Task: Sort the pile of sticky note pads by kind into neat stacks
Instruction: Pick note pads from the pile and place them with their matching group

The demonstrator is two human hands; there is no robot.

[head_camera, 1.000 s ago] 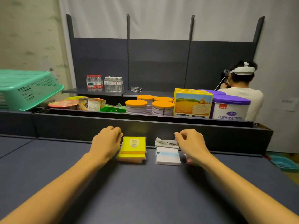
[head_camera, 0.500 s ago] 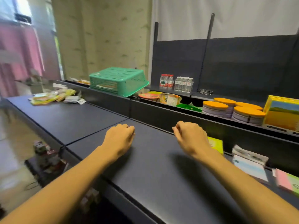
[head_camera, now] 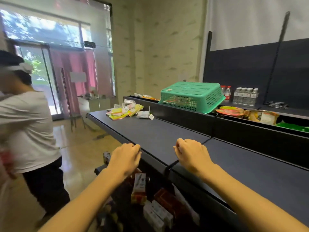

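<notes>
At the far left end of the dark desk [head_camera: 160, 131], hard against the raised back ledge, lies the pile of sticky note pads [head_camera: 128, 111]: yellow, pink and white-wrapped pads heaped loosely, none of them stacked. From here the pads are small and a little blurred, so how many kinds there are cannot be told for certain.

Both hands hover near the desk's front edge, well apart from the pile. The left hand [head_camera: 125, 159] hangs over the front lip with its fingers curled under, holding nothing. The right hand [head_camera: 192, 154] is over the desk top beside the seam between two desk sections, fingers likewise loosely curled and with nothing in them.

The pile lies ahead and to the left of both hands, along the length of the desk. The left hand looks slightly nearer along that line, though neither seems within reach; the next move likely calls for stepping or leaning leftward before any pad can be picked up.

A green basket [head_camera: 190, 96] sits upturned on the ledge just right of the pile. A person in a white shirt [head_camera: 25, 128] stands at the left, beyond the desk.
</notes>
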